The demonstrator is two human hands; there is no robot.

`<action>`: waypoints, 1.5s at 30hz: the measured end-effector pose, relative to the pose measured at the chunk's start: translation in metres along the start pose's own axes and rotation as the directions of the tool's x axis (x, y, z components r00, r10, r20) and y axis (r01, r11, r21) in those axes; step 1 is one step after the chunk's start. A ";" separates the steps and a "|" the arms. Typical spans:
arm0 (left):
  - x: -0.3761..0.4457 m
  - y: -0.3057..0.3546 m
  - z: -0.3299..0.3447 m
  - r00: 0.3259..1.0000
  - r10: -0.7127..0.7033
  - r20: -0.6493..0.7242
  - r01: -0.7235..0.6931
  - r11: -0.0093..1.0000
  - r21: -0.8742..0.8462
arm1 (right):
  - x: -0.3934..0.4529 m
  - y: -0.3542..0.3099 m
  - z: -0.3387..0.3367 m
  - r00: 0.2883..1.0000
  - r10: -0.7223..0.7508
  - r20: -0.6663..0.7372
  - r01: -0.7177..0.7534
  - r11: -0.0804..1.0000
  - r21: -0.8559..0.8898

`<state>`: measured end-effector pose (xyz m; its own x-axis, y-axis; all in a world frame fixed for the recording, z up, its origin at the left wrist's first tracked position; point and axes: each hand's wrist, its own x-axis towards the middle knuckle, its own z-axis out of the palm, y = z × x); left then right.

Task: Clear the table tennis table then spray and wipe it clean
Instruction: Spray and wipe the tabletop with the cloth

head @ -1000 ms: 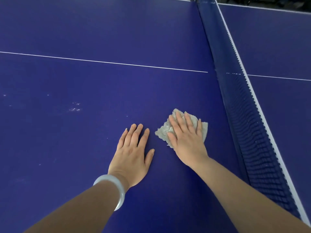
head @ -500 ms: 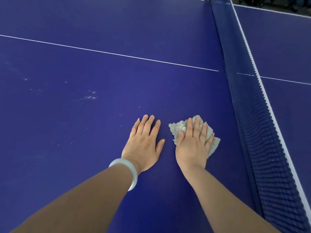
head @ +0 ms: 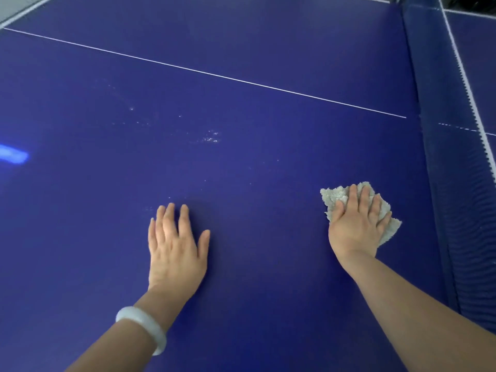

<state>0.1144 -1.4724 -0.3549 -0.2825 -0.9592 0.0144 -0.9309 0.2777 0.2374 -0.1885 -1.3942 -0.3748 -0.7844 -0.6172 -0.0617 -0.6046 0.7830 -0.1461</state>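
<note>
Our hands have moved apart. Our right hand (head: 358, 224) presses flat on the cloth (head: 332, 197) near the net (head: 461, 210) to rub the table (head: 241, 76). Our left hand (head: 175, 248) lies flat to steady us.

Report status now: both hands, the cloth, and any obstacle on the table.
Left hand flat on table, holding nothing. Right hand pressing cloth flat beside net. Spray droplets ahead, unwiped. No obstacle.

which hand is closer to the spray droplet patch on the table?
Left. The left hand lies flat just below the droplets, slightly to their left. The right hand presses the cloth far to their right, by the net.
</note>
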 end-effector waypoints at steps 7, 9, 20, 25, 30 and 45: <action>-0.007 -0.030 0.007 0.992 -0.118 0.054 0.109 0.983 0.150 | -0.056 -0.052 0.008 1.000 -0.019 0.018 0.019 1.000 -0.006; -0.008 -0.030 0.009 0.992 -0.120 0.038 0.113 0.982 0.154 | -0.081 -0.083 0.018 0.965 -0.263 0.027 0.264 0.963 -0.050; -0.008 -0.031 0.008 0.992 -0.121 0.034 0.114 0.979 0.167 | 0.046 -0.048 0.001 0.996 -0.080 0.044 0.080 0.997 -0.003; -0.007 -0.032 0.009 0.993 -0.115 0.031 0.108 0.979 0.175 | 0.054 -0.141 0.004 0.998 -0.014 0.066 0.008 0.995 0.099; -0.007 -0.033 0.009 0.992 -0.120 0.035 0.112 0.977 0.179 | -0.018 -0.174 0.023 0.628 -0.759 0.168 0.767 0.641 0.027; -0.007 -0.032 0.008 0.992 -0.121 0.040 0.111 0.976 0.187 | -0.059 -0.182 0.028 0.625 -0.773 0.103 0.780 0.625 -0.041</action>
<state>0.1443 -1.4742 -0.3701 -0.1771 -0.9827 -0.0532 -0.9833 0.1744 0.0519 -0.0280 -1.5024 -0.3722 -0.0086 -0.9996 -0.0272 -0.9951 0.0113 -0.0984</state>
